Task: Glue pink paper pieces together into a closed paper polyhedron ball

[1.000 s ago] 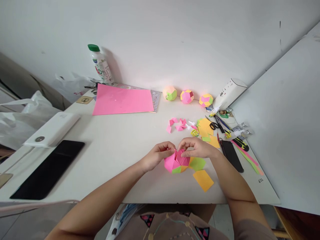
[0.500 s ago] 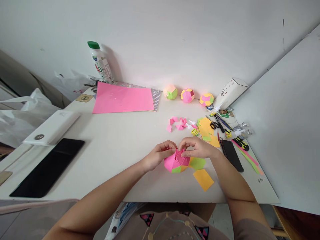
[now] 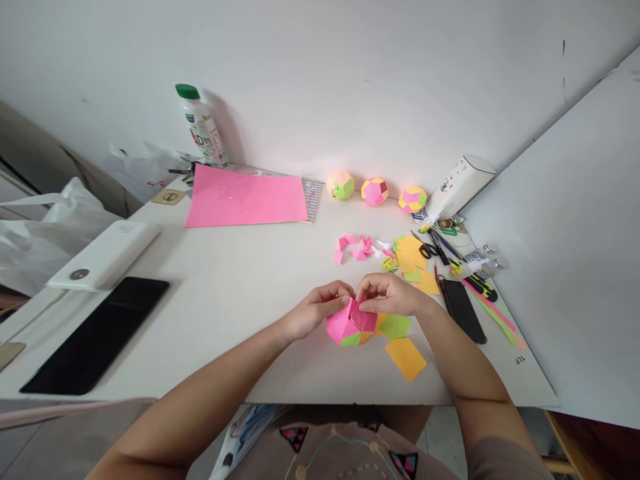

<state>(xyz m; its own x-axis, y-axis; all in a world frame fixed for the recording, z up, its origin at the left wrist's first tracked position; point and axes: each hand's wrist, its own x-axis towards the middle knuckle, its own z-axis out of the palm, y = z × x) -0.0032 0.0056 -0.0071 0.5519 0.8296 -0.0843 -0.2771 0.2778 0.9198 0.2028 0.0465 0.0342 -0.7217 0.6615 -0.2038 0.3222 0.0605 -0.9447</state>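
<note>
Paper ball [image 3: 345, 327] held near front edge of bench [image 3: 210, 280]. Left hand [image 3: 313, 310] and right hand [image 3: 393, 293] turned inward, fingers of both pinched on its top flaps.

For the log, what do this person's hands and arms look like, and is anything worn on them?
The left hand and right hand are bare, with no glove, ring, watch or bracelet showing. A plain grey-brown short sleeve shows on the right arm; the left sleeve is out of view. The matching top has dark triangles patterned in pink and blue.
</note>
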